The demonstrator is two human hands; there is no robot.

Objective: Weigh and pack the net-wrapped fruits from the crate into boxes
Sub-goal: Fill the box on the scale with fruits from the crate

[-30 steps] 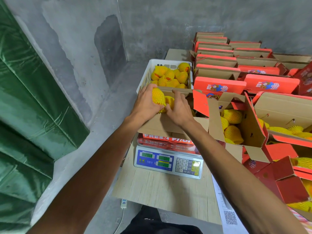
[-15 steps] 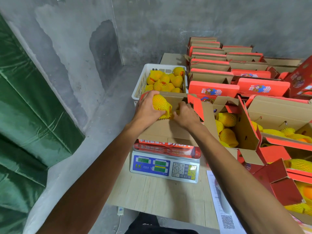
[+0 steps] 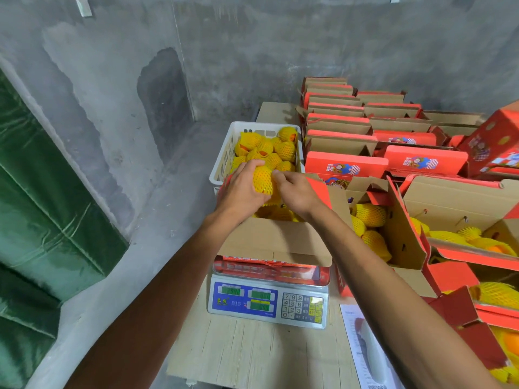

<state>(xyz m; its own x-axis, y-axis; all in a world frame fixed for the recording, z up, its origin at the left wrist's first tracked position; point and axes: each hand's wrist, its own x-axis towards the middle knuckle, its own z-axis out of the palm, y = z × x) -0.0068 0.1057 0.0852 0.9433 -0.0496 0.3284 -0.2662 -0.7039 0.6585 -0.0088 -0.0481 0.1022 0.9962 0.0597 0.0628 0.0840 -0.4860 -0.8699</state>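
A green padded sheet (image 3: pixel 42 220) is seen along the left edge of the frame. Grey concrete wall (image 3: pixel 280 51) is shown across the top, with a dark patch (image 3: pixel 164 99) at upper centre-left. A printed paper (image 3: pixel 365 349) is laid at lower right.
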